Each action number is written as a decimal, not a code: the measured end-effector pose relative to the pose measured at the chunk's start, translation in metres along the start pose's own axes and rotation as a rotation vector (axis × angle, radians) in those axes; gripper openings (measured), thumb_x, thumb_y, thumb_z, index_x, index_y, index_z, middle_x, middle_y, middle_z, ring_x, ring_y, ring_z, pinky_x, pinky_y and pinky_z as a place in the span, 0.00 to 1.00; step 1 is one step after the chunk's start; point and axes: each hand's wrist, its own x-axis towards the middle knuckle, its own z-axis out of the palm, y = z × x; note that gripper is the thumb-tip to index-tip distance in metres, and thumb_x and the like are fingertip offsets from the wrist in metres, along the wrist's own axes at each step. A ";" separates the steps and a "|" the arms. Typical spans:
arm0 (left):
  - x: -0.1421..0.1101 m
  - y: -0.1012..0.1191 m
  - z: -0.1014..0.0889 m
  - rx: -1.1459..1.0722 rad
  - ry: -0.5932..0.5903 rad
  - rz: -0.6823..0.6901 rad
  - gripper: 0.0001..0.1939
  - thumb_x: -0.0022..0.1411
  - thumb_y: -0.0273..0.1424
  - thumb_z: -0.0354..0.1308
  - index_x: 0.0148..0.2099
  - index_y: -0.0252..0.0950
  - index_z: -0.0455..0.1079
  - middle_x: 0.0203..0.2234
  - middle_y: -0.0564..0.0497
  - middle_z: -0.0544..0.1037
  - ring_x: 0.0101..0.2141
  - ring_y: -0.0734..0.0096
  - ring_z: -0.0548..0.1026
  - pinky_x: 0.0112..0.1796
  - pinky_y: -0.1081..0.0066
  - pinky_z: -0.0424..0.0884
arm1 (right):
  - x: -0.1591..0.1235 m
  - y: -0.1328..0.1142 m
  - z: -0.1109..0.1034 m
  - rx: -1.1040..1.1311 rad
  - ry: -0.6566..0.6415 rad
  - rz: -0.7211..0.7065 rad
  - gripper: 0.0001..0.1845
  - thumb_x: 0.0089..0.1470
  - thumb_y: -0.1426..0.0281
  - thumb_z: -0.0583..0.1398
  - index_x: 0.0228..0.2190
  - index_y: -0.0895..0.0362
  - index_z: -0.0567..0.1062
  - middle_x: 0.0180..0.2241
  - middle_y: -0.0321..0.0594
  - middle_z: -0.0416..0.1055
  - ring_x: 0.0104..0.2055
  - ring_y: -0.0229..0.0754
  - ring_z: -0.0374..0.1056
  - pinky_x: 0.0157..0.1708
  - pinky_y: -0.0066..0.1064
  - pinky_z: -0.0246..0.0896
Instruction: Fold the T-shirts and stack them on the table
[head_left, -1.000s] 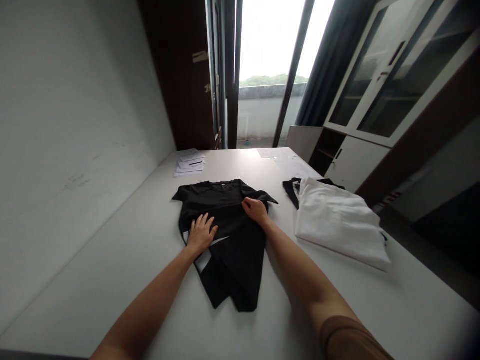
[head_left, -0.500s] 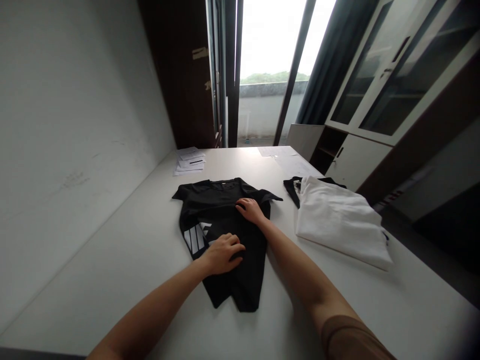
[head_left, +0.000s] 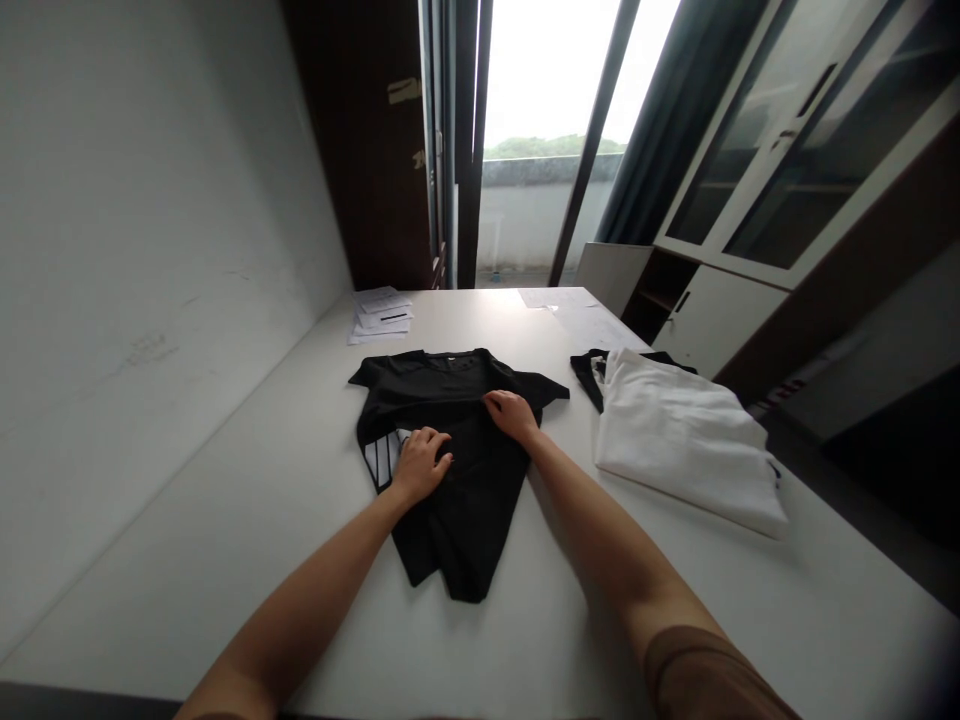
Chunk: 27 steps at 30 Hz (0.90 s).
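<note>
A black T-shirt (head_left: 480, 500) with white stripes on its left side lies on the white table, its neck and sleeves at the far end and its lower part narrowing towards me. My left hand (head_left: 422, 463) rests on the shirt beside the stripes, fingers slightly bent and thumb apart. Higher up near the right sleeve, my right hand (head_left: 511, 413) has its fingertips pressed together on the black cloth, along a crease across the chest. Part of the white print is hidden under my left hand.
Folded white cloth (head_left: 682, 440) lies on the right of the table (head_left: 225, 560), over a black garment (head_left: 587, 375). Papers with a dark pen (head_left: 382, 318) lie at the far left, more sheets (head_left: 585, 318) at the far right. A wall (head_left: 150, 300) borders the left side.
My left hand has moved up and left across the shirt towards the stripes. The shirt's lower end has shifted left. My right hand's fingers have drawn together on the cloth.
</note>
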 end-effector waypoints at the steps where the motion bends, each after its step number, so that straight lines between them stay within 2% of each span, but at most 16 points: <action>1: 0.002 -0.004 0.001 0.019 0.000 0.012 0.17 0.68 0.35 0.57 0.57 0.42 0.72 0.50 0.46 0.73 0.52 0.58 0.69 0.56 0.57 0.65 | 0.001 -0.003 0.005 0.009 -0.028 0.004 0.17 0.68 0.64 0.53 0.49 0.48 0.80 0.51 0.39 0.77 0.55 0.45 0.68 0.57 0.35 0.60; 4: 0.004 -0.011 0.004 0.038 0.008 0.070 0.19 0.70 0.37 0.56 0.60 0.42 0.70 0.56 0.46 0.71 0.57 0.58 0.67 0.60 0.57 0.61 | 0.002 -0.005 0.016 -0.057 -0.029 0.138 0.18 0.66 0.61 0.55 0.53 0.47 0.78 0.60 0.39 0.71 0.64 0.50 0.60 0.60 0.43 0.57; 6: 0.004 -0.011 0.005 0.033 0.019 0.063 0.18 0.71 0.36 0.54 0.60 0.41 0.71 0.57 0.46 0.71 0.58 0.58 0.66 0.62 0.56 0.58 | 0.002 0.001 0.017 -0.117 -0.032 0.251 0.21 0.66 0.58 0.56 0.57 0.46 0.75 0.64 0.43 0.65 0.66 0.55 0.57 0.61 0.50 0.56; 10: 0.007 -0.015 0.005 0.037 0.042 -0.039 0.16 0.71 0.36 0.53 0.56 0.40 0.73 0.55 0.46 0.73 0.57 0.58 0.68 0.64 0.55 0.56 | -0.001 0.023 0.006 -0.222 0.012 0.423 0.26 0.65 0.54 0.56 0.60 0.50 0.73 0.61 0.53 0.66 0.63 0.62 0.59 0.64 0.59 0.46; 13: 0.009 -0.027 0.003 0.092 0.036 -0.078 0.19 0.69 0.38 0.55 0.59 0.39 0.71 0.59 0.44 0.71 0.60 0.55 0.66 0.66 0.52 0.52 | -0.003 0.034 -0.002 -0.247 0.066 0.504 0.29 0.66 0.54 0.55 0.61 0.54 0.72 0.61 0.57 0.64 0.66 0.64 0.56 0.65 0.58 0.44; 16: 0.012 -0.043 -0.002 0.143 -0.004 -0.073 0.23 0.69 0.38 0.55 0.63 0.39 0.69 0.63 0.43 0.67 0.63 0.54 0.63 0.67 0.52 0.50 | -0.004 0.032 -0.001 -0.232 0.036 0.452 0.29 0.66 0.54 0.54 0.63 0.52 0.70 0.63 0.55 0.63 0.65 0.61 0.57 0.65 0.53 0.46; 20: 0.013 -0.053 -0.013 0.188 -0.053 -0.067 0.22 0.66 0.29 0.54 0.62 0.40 0.69 0.61 0.45 0.69 0.60 0.57 0.65 0.65 0.55 0.54 | -0.004 0.017 0.009 -0.222 -0.005 0.311 0.25 0.67 0.56 0.55 0.61 0.48 0.72 0.65 0.49 0.63 0.65 0.57 0.59 0.68 0.54 0.40; 23: 0.008 -0.043 -0.019 0.256 -0.042 -0.025 0.22 0.62 0.23 0.54 0.58 0.40 0.71 0.55 0.44 0.72 0.56 0.56 0.68 0.64 0.51 0.54 | -0.004 0.012 0.012 -0.222 0.006 0.254 0.24 0.66 0.57 0.56 0.60 0.47 0.72 0.66 0.47 0.61 0.66 0.58 0.58 0.67 0.56 0.42; 27: -0.002 -0.014 -0.019 0.285 -0.036 0.105 0.15 0.64 0.23 0.55 0.51 0.39 0.73 0.45 0.45 0.74 0.49 0.58 0.71 0.66 0.47 0.50 | -0.003 0.021 0.009 -0.201 -0.013 0.201 0.25 0.66 0.57 0.56 0.61 0.48 0.72 0.69 0.45 0.57 0.66 0.56 0.58 0.64 0.48 0.53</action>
